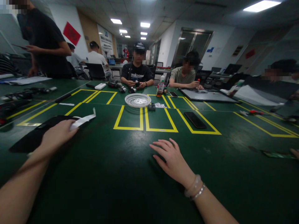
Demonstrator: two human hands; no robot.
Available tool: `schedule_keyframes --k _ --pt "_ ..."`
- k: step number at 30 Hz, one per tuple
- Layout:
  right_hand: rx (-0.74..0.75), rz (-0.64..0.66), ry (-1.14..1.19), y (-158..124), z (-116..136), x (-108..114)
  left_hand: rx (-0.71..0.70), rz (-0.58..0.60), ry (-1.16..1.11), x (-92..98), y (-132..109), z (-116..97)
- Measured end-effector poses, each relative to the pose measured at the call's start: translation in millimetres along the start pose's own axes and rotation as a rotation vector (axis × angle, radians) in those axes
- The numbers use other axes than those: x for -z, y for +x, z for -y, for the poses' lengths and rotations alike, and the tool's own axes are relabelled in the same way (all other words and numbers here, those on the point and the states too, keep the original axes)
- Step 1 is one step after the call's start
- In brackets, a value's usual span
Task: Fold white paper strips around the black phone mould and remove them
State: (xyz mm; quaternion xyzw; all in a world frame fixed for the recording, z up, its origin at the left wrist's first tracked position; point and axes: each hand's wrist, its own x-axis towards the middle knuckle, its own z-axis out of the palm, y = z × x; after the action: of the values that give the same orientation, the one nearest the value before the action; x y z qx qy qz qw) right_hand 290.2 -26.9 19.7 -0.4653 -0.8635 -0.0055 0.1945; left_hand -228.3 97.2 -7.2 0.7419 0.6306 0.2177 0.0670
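My left hand (58, 133) is closed on a thin white strip (83, 120), paper-like, which sticks out past the thumb with its tip bent upward. Under and beside that hand lies a flat black item (29, 138); its kind cannot be made out. My right hand (171, 158) hovers over or rests on the green table (130, 186), fingers spread, holding nothing. Bracelets circle the right wrist. Ahead of it, a black phone (195, 120) lies within a yellow tape outline. A shallow white plastic basket (137, 100) stands farther off, in the middle.
Beside the basket are a small dark part (151, 107) and a white paper slip (161, 105). A bottle (160, 87) stands behind. Dark cables (28, 93) lie at the left. Several people sit across the table; one person (43, 40) stands at the left.
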Motion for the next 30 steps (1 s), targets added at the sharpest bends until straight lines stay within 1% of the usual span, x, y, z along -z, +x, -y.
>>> schedule_keyframes --k 1,2,5,7,8,10,13,16,19,21,23,25,26,28,30 --pt "0.004 -0.007 0.002 0 1 0 0.014 -0.021 0.047 -0.7 -1 -21" --pt "0.01 -0.013 0.004 0 1 0 0.015 -0.018 0.102 -1.9 -2 -43" --pt "0.032 -0.041 -0.001 0 4 1 -0.167 0.168 0.034 -9.8 -11 -112" --pt "0.06 -0.058 -0.017 -1 8 1 -0.296 0.244 -0.03 -17.6 -21 -151" --pt "0.077 -0.063 -0.028 -1 10 1 -0.357 0.27 -0.061 -21.6 -26 -166" --pt "0.113 -0.062 -0.047 -1 14 0 -0.466 0.321 -0.117 -28.3 -36 -189" --pt "0.135 -0.031 -0.055 -1 19 -1 -0.593 0.381 -0.173 -32.9 -47 -209" --pt "0.137 0.046 -0.02 0 23 -1 -0.657 0.387 -0.197 -32.8 -53 -217" --pt "0.139 0.115 0.034 2 23 -1 -0.686 0.349 -0.175 -33.2 -53 -218" --pt "0.126 0.1 0.058 1 22 -1 -0.698 0.289 -0.131 -34.6 -49 -214" --pt "0.085 0.042 0.095 1 18 0 -0.677 0.202 -0.059 -35.7 -43 -205" --pt "0.0 -0.042 0.175 1 12 -1 -0.592 0.11 0.051 -35.0 -33 -190" --pt "-0.065 -0.095 0.237 2 8 -1 -0.521 0.076 0.122 -33.6 -28 -180" --pt "-0.215 -0.209 0.416 4 -2 -3 -0.327 0.036 0.284 -28.7 -18 -153" --pt "-0.417 -0.298 0.664 7 -11 -4 -0.105 0.013 0.409 -22.0 -12 -117"
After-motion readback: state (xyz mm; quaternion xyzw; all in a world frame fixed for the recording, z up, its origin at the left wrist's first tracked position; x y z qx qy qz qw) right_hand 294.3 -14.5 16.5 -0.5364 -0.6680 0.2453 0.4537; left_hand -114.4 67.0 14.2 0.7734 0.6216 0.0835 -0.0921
